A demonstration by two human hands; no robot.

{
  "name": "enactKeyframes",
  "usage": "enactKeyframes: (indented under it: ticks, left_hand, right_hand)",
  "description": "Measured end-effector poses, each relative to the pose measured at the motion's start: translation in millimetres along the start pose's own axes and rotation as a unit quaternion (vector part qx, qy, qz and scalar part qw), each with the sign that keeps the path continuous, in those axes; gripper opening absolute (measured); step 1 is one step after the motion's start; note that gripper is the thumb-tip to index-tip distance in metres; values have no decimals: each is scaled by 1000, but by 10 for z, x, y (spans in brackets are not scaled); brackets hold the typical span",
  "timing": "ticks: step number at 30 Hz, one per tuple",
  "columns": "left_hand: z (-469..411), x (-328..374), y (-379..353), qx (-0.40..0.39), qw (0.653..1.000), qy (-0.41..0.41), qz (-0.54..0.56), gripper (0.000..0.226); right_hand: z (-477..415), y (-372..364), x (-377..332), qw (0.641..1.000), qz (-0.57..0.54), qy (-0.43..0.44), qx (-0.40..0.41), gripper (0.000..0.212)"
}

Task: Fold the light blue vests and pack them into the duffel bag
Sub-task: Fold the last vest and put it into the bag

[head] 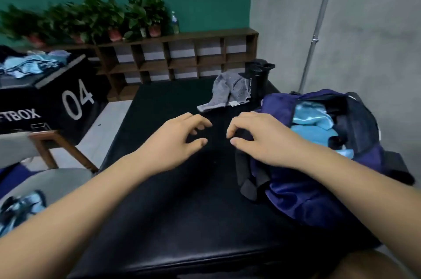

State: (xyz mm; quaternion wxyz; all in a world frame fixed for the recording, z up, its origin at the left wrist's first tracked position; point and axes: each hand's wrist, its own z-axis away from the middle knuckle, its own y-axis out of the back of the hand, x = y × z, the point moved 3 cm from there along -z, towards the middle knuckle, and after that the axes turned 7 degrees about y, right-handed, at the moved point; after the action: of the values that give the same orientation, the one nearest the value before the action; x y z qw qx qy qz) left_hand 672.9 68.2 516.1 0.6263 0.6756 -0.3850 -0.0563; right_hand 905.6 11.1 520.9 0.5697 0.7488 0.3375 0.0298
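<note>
Two bare arms of one person, seen from the head camera. The left hand (175, 142) and right hand (266, 139) are uncovered, with plain fingers. The left forearm (91, 199) and right forearm (341, 178) are bare down to the frame's edge. A blurred, rounded bare patch (376, 265) at lower right may be a leg.

The duffel bag (307, 199) sits on the table's (182, 199) right side with vests (312, 123) inside it. The left hand (173, 142) and right hand (262, 139) are side by side over the middle, just left of the bag. Behind them lies a cloth (227, 91), bottles (257, 76) just to its right. Beyond the table there's a shelf (182, 55) carrying potted plants (102, 16), and off left a box (68, 101) with clothes (29, 64) on top.
</note>
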Motion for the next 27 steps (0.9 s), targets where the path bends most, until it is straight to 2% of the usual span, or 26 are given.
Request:
enactKeyframes:
  ticks: [10, 19, 23, 27]
  left_hand:
    - [1144, -1636, 604, 31, 987, 155, -41, 27]
    - [2094, -3010, 837, 58, 944, 321, -52, 18]
    - [2427, -3679, 767, 49, 910, 409, -37, 30]
    - [2699, -4271, 564, -17, 872, 481, -86, 54]
  right_hand:
    - [-806, -1340, -885, 993, -96, 4, -67, 5]
    - [-1070, -2321, -1281, 991, -85, 23, -102, 25]
    - [-1124, -2628, -1423, 990, -73, 32, -114, 37]
    - [-1111, -2848, -1451, 992, -59, 18, -108, 42]
